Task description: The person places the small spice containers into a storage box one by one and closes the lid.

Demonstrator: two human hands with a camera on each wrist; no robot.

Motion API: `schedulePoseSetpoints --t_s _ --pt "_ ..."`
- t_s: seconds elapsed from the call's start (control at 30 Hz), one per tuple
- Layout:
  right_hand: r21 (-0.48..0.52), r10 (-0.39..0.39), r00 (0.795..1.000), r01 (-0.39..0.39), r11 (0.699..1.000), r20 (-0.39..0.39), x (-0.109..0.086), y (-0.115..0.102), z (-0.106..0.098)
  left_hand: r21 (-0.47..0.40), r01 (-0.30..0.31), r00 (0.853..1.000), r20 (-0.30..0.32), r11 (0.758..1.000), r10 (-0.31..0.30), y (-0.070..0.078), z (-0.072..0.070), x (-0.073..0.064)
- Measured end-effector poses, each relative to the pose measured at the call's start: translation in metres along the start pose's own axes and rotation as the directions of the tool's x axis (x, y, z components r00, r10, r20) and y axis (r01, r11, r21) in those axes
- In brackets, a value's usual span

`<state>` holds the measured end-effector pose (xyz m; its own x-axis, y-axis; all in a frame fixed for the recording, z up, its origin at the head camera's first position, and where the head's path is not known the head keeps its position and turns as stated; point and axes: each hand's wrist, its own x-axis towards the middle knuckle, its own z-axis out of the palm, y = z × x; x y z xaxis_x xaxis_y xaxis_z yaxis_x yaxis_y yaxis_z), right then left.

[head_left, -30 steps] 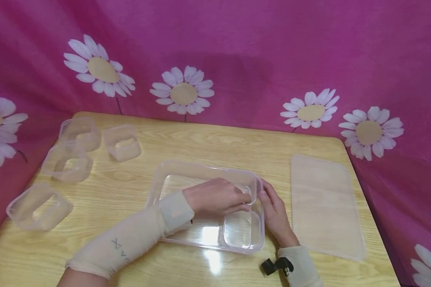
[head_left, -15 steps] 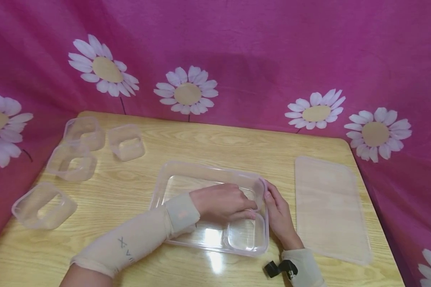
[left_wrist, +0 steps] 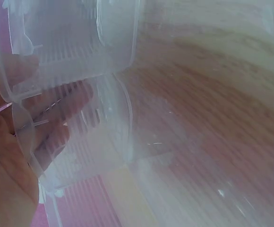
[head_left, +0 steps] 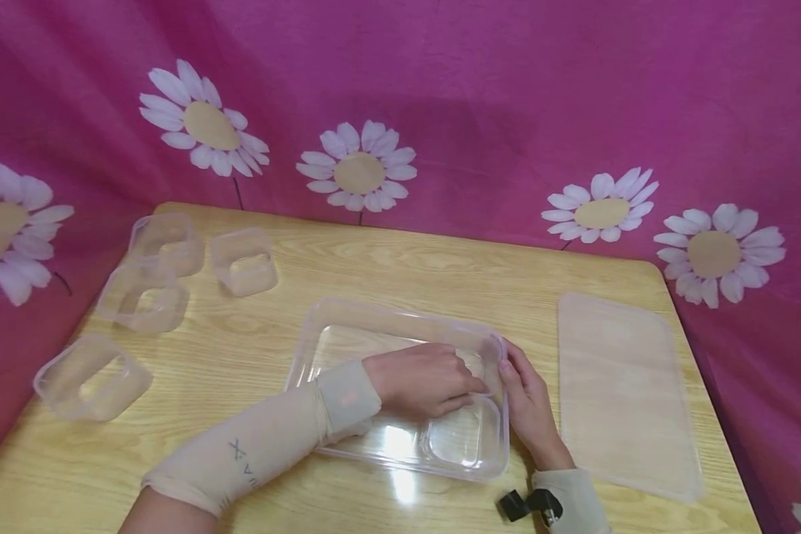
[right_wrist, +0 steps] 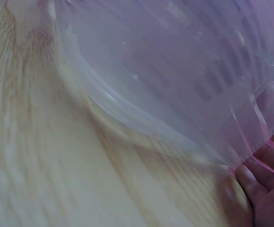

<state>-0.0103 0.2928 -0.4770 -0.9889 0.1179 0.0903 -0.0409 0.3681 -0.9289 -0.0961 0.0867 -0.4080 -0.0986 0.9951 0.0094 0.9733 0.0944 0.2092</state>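
Observation:
A large clear plastic container (head_left: 400, 461) stands at the middle of the table. Two small clear plastic containers sit side by side in its right end, one at the front (head_left: 455, 437) and one at the back. My left hand (head_left: 423, 380) reaches in and pinches the back one at its rim, by the seam between the two. Through that wall the fingers (left_wrist: 56, 106) show in the left wrist view. My right hand (head_left: 529, 400) rests against the outside of the large container's right wall near the back corner, its fingers (right_wrist: 250, 182) against the plastic in the right wrist view.
Several more small clear containers, such as one (head_left: 93, 378) near the left edge and one (head_left: 243, 261) farther back, stand on the left side. A flat clear lid (head_left: 627, 400) lies at the right. Behind the wooden table (head_left: 440, 263) hangs a pink flowered curtain (head_left: 480, 74).
The back small container has gone down into the corner of the large one, with my left hand lower on its rim. The right hand stays at the corner. The head view has shifted slightly.

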Motion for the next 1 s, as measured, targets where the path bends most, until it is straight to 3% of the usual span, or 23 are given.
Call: schedulePoseSetpoints --t_s 0.27,0.6,1.0 --pt "0.031 0.018 1.000 -0.018 0.999 -0.009 -0.0001 -0.0001 -0.0015 -0.107 0.043 0.999 0.011 0.993 -0.042 0.0012 0.0010 0.0031" --pt "0.061 0.014 1.000 -0.014 0.998 -0.001 -0.0007 0.0015 -0.0002 -0.034 0.071 0.997 0.008 0.997 -0.071 0.0040 0.0065 0.0032" --pt "0.042 0.030 1.000 -0.030 0.999 -0.004 0.0003 0.0012 -0.0005 -0.033 0.087 0.996 0.018 0.996 -0.086 0.0047 0.0053 0.0049"
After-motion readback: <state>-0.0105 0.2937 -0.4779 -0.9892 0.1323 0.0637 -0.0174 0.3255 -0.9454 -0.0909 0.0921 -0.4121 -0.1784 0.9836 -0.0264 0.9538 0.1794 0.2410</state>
